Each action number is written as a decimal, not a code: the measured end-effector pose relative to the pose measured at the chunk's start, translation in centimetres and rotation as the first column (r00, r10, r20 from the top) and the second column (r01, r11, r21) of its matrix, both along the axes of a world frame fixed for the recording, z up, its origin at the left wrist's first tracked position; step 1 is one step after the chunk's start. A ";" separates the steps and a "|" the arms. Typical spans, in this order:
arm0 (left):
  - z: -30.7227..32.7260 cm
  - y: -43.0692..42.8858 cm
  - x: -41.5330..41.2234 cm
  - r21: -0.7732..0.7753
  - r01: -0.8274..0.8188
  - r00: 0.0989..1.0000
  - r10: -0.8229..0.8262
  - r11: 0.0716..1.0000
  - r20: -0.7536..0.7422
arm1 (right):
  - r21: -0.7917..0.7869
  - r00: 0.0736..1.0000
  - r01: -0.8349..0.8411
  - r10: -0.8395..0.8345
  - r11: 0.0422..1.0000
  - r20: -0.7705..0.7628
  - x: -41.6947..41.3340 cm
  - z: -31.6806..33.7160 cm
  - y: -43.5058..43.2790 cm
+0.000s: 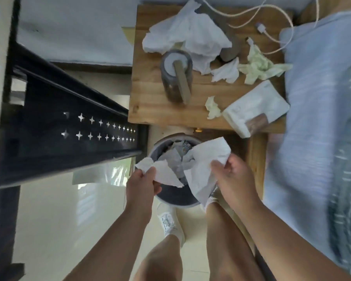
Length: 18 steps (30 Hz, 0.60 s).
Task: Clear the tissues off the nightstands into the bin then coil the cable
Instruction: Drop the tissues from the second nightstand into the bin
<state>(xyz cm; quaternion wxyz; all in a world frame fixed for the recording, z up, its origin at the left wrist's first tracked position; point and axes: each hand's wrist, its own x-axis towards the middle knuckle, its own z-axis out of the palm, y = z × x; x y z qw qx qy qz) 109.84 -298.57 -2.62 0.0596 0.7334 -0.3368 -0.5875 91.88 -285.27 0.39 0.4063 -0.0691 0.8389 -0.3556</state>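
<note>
Hovering directly over the bin [171, 198] — left hand [142, 183] pinches a small tissue [163, 171], right hand [233, 177] grips a larger tissue [208, 154] — release should drop both inside.

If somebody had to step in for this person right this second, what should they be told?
Left hand pinches a small tissue. Right hand grips a large tissue. Both are over the bin, which has crumpled paper inside.
On the nightstand there are a heap of white tissues, pale green tissues and one crumpled scrap.
The cable lies loose, not coiled.
Left to do: drop both tissues, bin the rest, coil the cable.
</note>
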 end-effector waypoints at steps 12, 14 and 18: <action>-9.4 1.9 1.2 0.211 0.103 0.994 -0.109 0.972 0.018 | 0.207 0.964 -0.244 0.214 0.947 0.159 1.8 -13.2 -0.5; -9.3 1.7 1.0 0.239 0.102 0.994 -0.109 0.966 0.016 | 0.211 0.961 -0.236 0.196 0.948 0.192 1.7 -13.0 -0.4; -7.1 1.3 0.4 0.201 0.125 0.992 -0.130 0.972 0.008 | 0.188 0.972 -0.182 0.147 0.965 0.183 1.0 -9.9 -0.5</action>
